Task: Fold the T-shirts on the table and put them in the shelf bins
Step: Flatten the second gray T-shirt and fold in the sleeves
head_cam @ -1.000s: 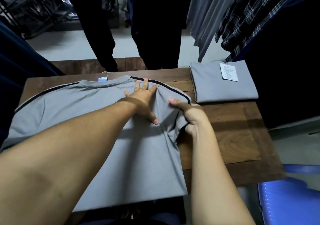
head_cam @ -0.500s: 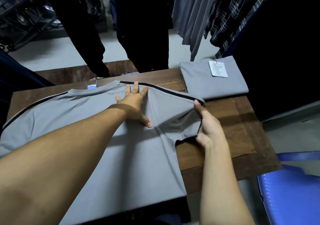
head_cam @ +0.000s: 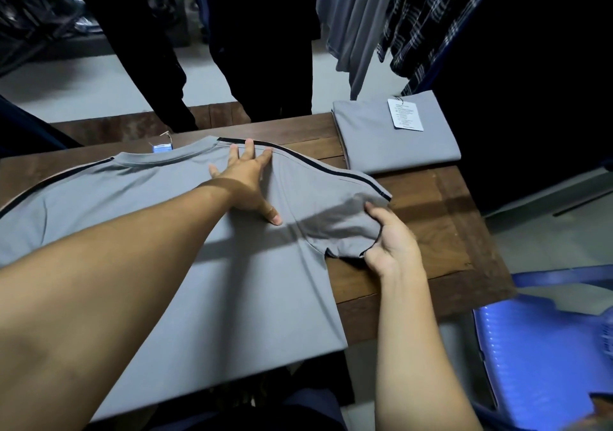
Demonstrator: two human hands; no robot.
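One folded T-shirt [head_cam: 394, 139] is laid at the tabletop's [head_cam: 428, 231] far right corner. A second grey T-shirt [head_cam: 232, 281] is spread flat, its folding judged barely begun; no bins are seen. Its shoulder is pressed by the flat, straight-fingered left hand [head_cam: 247, 185], and its sleeve [head_cam: 335, 218] is pinched by the right hand [head_cam: 388, 241].

Dim overhead light, dark surroundings, warped edges.

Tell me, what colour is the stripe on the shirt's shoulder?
The stripe is black, on the grey T-shirt; head view shows it best.
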